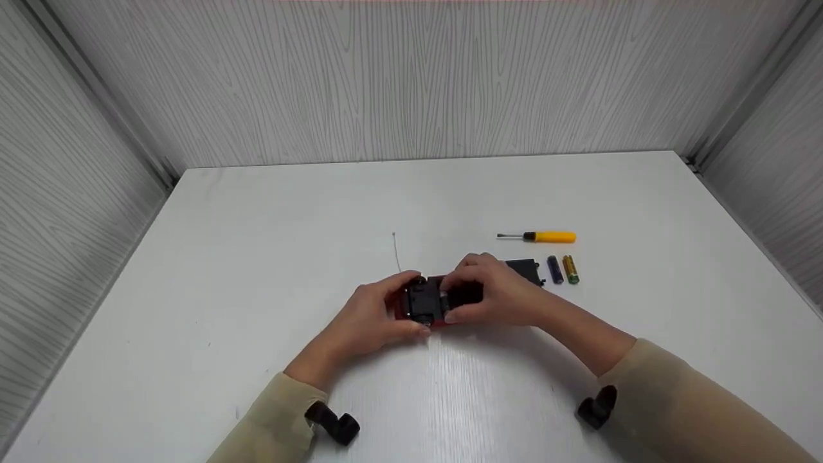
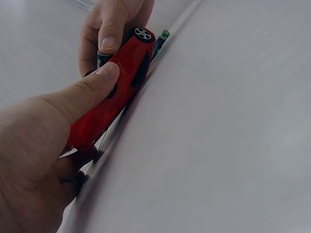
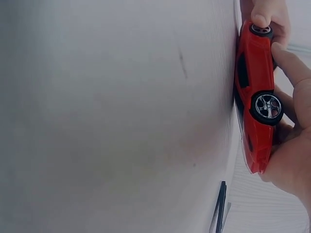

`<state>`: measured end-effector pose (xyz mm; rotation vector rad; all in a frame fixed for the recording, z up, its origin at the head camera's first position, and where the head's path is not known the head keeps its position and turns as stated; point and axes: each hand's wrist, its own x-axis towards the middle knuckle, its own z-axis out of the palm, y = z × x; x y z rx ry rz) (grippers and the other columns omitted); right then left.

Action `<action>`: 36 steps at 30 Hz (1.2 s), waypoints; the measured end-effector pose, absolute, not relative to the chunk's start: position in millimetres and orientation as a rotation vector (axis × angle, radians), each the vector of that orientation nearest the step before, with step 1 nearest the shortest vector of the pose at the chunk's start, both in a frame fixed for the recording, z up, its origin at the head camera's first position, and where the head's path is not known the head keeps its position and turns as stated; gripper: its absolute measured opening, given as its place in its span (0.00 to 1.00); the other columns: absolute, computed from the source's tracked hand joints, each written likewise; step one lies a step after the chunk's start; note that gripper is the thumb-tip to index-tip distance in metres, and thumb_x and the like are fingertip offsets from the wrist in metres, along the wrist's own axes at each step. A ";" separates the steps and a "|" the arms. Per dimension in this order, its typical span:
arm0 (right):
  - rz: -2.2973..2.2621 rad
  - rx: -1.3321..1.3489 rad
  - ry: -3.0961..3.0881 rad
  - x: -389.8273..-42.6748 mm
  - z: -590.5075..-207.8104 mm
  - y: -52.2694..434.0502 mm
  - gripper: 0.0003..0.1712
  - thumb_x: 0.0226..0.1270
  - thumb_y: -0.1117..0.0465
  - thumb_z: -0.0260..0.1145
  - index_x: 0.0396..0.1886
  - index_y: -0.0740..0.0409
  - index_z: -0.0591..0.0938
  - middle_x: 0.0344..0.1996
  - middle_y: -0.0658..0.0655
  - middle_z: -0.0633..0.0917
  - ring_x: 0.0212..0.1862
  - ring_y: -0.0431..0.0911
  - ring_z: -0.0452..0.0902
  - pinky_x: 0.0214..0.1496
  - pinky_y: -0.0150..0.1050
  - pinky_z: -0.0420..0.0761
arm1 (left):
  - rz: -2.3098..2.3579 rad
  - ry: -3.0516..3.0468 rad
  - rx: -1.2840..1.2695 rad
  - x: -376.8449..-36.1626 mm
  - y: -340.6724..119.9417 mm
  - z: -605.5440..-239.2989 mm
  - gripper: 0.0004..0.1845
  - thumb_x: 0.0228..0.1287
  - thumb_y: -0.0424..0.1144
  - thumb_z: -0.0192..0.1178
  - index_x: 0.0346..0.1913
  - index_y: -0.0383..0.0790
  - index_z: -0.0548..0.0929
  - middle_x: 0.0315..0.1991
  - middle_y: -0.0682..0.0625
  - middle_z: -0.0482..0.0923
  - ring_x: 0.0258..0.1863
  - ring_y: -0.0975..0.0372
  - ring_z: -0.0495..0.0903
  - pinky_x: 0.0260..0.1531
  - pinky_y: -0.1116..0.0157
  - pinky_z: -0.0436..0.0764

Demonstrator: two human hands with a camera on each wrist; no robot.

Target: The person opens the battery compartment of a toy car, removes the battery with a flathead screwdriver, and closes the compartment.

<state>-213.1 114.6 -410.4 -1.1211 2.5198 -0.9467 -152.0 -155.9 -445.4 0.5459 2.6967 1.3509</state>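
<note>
A red toy car (image 3: 257, 68) lies upside down on the table, its black underside (image 1: 424, 301) facing up. Wrapped round one end of the car, my left hand (image 1: 376, 315) holds it with the thumb along the near side. My right hand (image 1: 498, 296) is over the middle of the underside, thumb and fingers pinching a dark battery (image 2: 103, 59) there. Most of that battery is hidden by the fingers and the car's side. A black flat cover (image 1: 524, 270) lies just beyond the right hand, partly covered by it.
To the right lie two loose batteries, one dark blue (image 1: 555, 269) and one gold and green (image 1: 571, 269). A yellow-handled screwdriver (image 1: 553, 237) lies behind them. The car's thin wire antenna (image 1: 396, 252) sticks out toward the back. Patterned panels (image 1: 411, 83) enclose the white table (image 1: 289, 218).
</note>
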 end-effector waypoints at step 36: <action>-1.324 -0.958 2.413 -220.1 -394.5 153.9 0.28 0.60 0.55 0.84 0.60 0.44 0.86 0.54 0.50 0.85 0.55 0.58 0.77 0.52 0.47 0.77 | 1.380 2.650 0.507 -153.4 -158.6 -446.6 0.49 0.53 0.51 0.85 0.78 0.50 0.74 0.66 0.57 0.80 0.61 0.62 0.78 0.68 0.55 0.71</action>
